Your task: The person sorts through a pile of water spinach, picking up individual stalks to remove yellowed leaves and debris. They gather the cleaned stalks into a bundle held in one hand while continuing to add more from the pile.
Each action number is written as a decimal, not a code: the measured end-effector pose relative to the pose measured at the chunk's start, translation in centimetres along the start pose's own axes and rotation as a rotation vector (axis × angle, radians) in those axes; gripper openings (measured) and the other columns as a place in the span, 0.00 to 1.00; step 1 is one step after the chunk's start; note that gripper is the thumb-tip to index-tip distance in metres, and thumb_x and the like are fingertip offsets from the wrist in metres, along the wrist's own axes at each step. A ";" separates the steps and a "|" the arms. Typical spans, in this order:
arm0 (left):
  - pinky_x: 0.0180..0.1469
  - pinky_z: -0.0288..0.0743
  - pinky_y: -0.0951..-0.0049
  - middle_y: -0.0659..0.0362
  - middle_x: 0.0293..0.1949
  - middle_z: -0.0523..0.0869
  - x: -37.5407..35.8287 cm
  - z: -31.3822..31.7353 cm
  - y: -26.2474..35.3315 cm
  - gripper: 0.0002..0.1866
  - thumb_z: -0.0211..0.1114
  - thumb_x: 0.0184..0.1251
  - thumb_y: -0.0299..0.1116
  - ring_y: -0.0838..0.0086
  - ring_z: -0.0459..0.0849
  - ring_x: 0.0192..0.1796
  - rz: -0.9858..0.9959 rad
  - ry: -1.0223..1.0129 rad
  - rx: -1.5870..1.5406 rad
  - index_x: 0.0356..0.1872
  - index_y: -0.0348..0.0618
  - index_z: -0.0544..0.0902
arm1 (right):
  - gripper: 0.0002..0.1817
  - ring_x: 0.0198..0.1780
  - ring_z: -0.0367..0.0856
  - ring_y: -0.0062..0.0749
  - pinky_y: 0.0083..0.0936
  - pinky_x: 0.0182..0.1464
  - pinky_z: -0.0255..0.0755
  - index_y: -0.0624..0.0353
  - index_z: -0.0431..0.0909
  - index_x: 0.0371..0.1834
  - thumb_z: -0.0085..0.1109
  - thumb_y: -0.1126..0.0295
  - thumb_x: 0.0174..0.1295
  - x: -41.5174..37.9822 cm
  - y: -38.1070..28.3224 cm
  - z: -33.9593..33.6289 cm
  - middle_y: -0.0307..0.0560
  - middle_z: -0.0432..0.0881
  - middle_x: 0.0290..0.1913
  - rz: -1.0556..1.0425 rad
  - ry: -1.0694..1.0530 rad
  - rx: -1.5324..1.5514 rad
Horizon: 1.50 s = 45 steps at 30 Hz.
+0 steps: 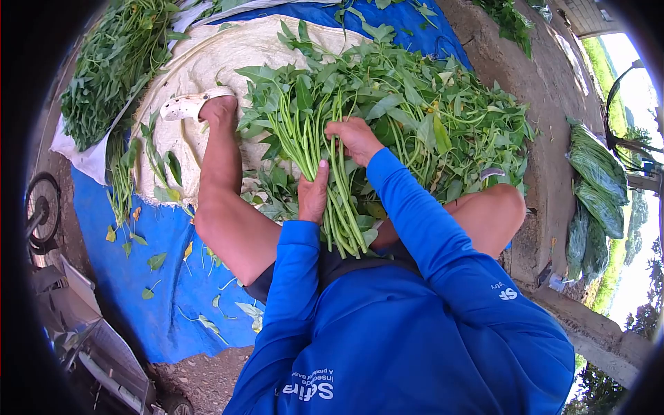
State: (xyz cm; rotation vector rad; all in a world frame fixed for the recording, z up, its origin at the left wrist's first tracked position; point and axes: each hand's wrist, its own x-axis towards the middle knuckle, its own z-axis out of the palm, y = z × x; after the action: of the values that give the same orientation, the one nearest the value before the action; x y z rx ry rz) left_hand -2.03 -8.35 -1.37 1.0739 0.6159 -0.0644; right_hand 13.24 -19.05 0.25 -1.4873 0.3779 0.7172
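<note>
A bunch of water spinach point(304, 142), long pale green stems with leaves at the far end, lies across my lap. My left hand point(313, 193) is wrapped around its stems low down, thumb on top. Higher up on the right side of the bunch, my right hand point(354, 140) pinches some of the stems with bent fingers. The leafy ends point away from me and merge with a large heap of loose water spinach point(443, 117) beyond and to the right. A small curved blade point(492, 173) shows at the heap's edge near my right knee.
A cream woven sack point(200, 66) is spread over a blue tarp point(166, 277) with scattered leaves. More greens point(114, 76) are piled at upper left. Bagged greens point(598, 187) hang at right. A cardboard box point(83, 297) and a wheel point(43, 211) stand at left.
</note>
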 end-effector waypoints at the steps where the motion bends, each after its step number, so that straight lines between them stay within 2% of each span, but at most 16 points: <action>1: 0.62 0.78 0.70 0.59 0.60 0.88 0.0 0.0 -0.2 0.30 0.69 0.84 0.49 0.76 0.84 0.57 0.015 -0.003 0.023 0.72 0.37 0.80 | 0.11 0.38 0.85 0.31 0.33 0.39 0.79 0.62 0.85 0.41 0.75 0.72 0.58 -0.7 -0.4 0.4 0.44 0.86 0.36 -0.020 0.005 -0.025; 3: 0.62 0.78 0.71 0.58 0.61 0.88 0.1 0.2 -0.4 0.30 0.69 0.84 0.50 0.75 0.84 0.57 0.046 -0.008 0.069 0.72 0.37 0.80 | 0.14 0.41 0.87 0.33 0.34 0.45 0.81 0.67 0.87 0.42 0.78 0.71 0.56 -0.7 -0.5 1.1 0.47 0.89 0.39 -0.143 0.013 -0.108; 6: 0.63 0.77 0.70 0.58 0.61 0.88 0.1 0.1 -0.4 0.30 0.69 0.84 0.50 0.76 0.84 0.57 0.057 -0.028 0.079 0.72 0.36 0.80 | 0.16 0.42 0.88 0.36 0.35 0.47 0.82 0.68 0.87 0.45 0.77 0.71 0.57 0.4 0.5 0.9 0.49 0.89 0.42 -0.171 0.058 -0.182; 10: 0.62 0.78 0.70 0.58 0.60 0.89 0.2 0.0 -0.1 0.29 0.70 0.83 0.48 0.75 0.84 0.57 0.043 0.014 0.147 0.71 0.35 0.80 | 0.13 0.38 0.85 0.31 0.31 0.42 0.80 0.65 0.83 0.46 0.72 0.75 0.60 -0.4 0.3 1.2 0.45 0.86 0.40 -0.230 0.197 -0.181; 14: 0.62 0.78 0.69 0.58 0.59 0.89 0.8 -0.2 -1.2 0.28 0.71 0.83 0.47 0.74 0.85 0.55 0.006 -0.026 0.071 0.70 0.34 0.81 | 0.13 0.36 0.83 0.28 0.30 0.36 0.76 0.62 0.81 0.48 0.70 0.72 0.62 -2.0 0.6 1.4 0.44 0.85 0.39 -0.235 0.242 -0.033; 15: 0.61 0.78 0.69 0.58 0.58 0.90 1.0 -0.3 -1.7 0.28 0.71 0.83 0.47 0.74 0.85 0.55 0.001 -0.048 0.039 0.69 0.34 0.81 | 0.11 0.34 0.82 0.27 0.30 0.31 0.73 0.59 0.83 0.47 0.70 0.71 0.63 -1.4 0.8 1.1 0.41 0.84 0.36 -0.239 0.248 -0.120; 18: 0.60 0.79 0.70 0.58 0.57 0.90 1.1 -0.2 -1.9 0.27 0.71 0.83 0.46 0.74 0.85 0.54 0.073 -0.051 0.097 0.68 0.34 0.81 | 0.08 0.31 0.80 0.26 0.30 0.29 0.70 0.58 0.85 0.43 0.71 0.72 0.63 0.2 1.0 1.0 0.39 0.84 0.34 -0.211 0.191 -0.052; 19: 0.60 0.79 0.70 0.58 0.56 0.90 1.0 -0.2 -1.8 0.27 0.71 0.83 0.46 0.74 0.85 0.54 0.072 -0.061 0.094 0.68 0.34 0.81 | 0.04 0.29 0.80 0.27 0.30 0.27 0.69 0.59 0.85 0.38 0.71 0.72 0.64 -0.3 0.5 1.0 0.40 0.84 0.33 -0.148 0.143 0.077; 22: 0.59 0.80 0.70 0.57 0.57 0.90 0.8 -0.2 -1.2 0.26 0.71 0.83 0.46 0.74 0.86 0.54 0.091 -0.072 0.118 0.68 0.34 0.81 | 0.04 0.29 0.81 0.29 0.30 0.26 0.69 0.59 0.84 0.38 0.69 0.73 0.64 0.0 0.1 0.4 0.41 0.84 0.33 -0.087 0.078 0.083; 26: 0.59 0.80 0.70 0.57 0.57 0.90 0.6 -0.1 -1.1 0.27 0.71 0.83 0.46 0.75 0.86 0.54 0.117 -0.060 0.167 0.68 0.34 0.80 | 0.07 0.30 0.83 0.30 0.30 0.24 0.70 0.60 0.83 0.43 0.66 0.73 0.64 0.0 0.3 0.2 0.42 0.85 0.34 -0.071 0.192 0.015; 33: 0.60 0.80 0.68 0.55 0.58 0.91 0.5 0.1 -0.5 0.27 0.72 0.82 0.46 0.73 0.87 0.54 0.116 -0.067 0.168 0.67 0.33 0.80 | 0.12 0.37 0.82 0.29 0.34 0.38 0.75 0.60 0.81 0.46 0.71 0.73 0.61 -0.9 0.4 -0.4 0.41 0.85 0.39 -0.121 0.133 0.029; 36: 0.60 0.81 0.68 0.53 0.57 0.91 0.4 0.1 -0.5 0.28 0.72 0.81 0.47 0.72 0.87 0.54 0.108 -0.061 0.216 0.67 0.33 0.80 | 0.15 0.38 0.81 0.31 0.33 0.42 0.76 0.59 0.80 0.47 0.74 0.74 0.60 -0.6 2.0 0.2 0.40 0.84 0.40 -0.363 0.375 -0.068; 37: 0.60 0.81 0.67 0.53 0.57 0.91 0.6 -0.1 -0.9 0.29 0.73 0.81 0.47 0.72 0.88 0.54 0.105 -0.067 0.219 0.67 0.33 0.80 | 0.17 0.40 0.82 0.35 0.33 0.46 0.78 0.60 0.78 0.50 0.76 0.71 0.63 -2.3 1.2 1.1 0.44 0.84 0.41 -0.345 0.533 -0.124; 41: 0.60 0.82 0.66 0.51 0.57 0.91 0.8 -0.2 -1.4 0.32 0.76 0.77 0.50 0.69 0.89 0.54 0.110 -0.082 0.228 0.66 0.31 0.79 | 0.20 0.48 0.87 0.60 0.47 0.56 0.78 0.65 0.76 0.51 0.72 0.61 0.71 -2.8 2.4 1.5 0.61 0.86 0.45 -0.527 0.753 -0.271; 44: 0.59 0.83 0.65 0.51 0.57 0.91 0.3 -0.1 -0.8 0.37 0.81 0.71 0.52 0.68 0.89 0.53 0.112 -0.127 0.208 0.65 0.30 0.79 | 0.20 0.52 0.88 0.59 0.47 0.59 0.78 0.65 0.76 0.52 0.71 0.59 0.73 -1.9 1.5 1.0 0.63 0.87 0.48 -0.463 0.506 -0.349; 45: 0.59 0.83 0.64 0.50 0.56 0.91 0.1 -0.1 -0.5 0.39 0.83 0.68 0.53 0.68 0.89 0.53 0.111 -0.149 0.199 0.65 0.30 0.78 | 0.23 0.55 0.88 0.59 0.48 0.60 0.78 0.67 0.78 0.56 0.68 0.55 0.75 -1.0 1.3 1.2 0.64 0.88 0.51 -0.384 0.398 -0.394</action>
State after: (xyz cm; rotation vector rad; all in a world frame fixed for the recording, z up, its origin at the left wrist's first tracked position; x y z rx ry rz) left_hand -2.14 -8.53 -1.85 1.2812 0.4211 -0.1101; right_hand 11.43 -18.18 0.04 -2.0143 0.2440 0.1873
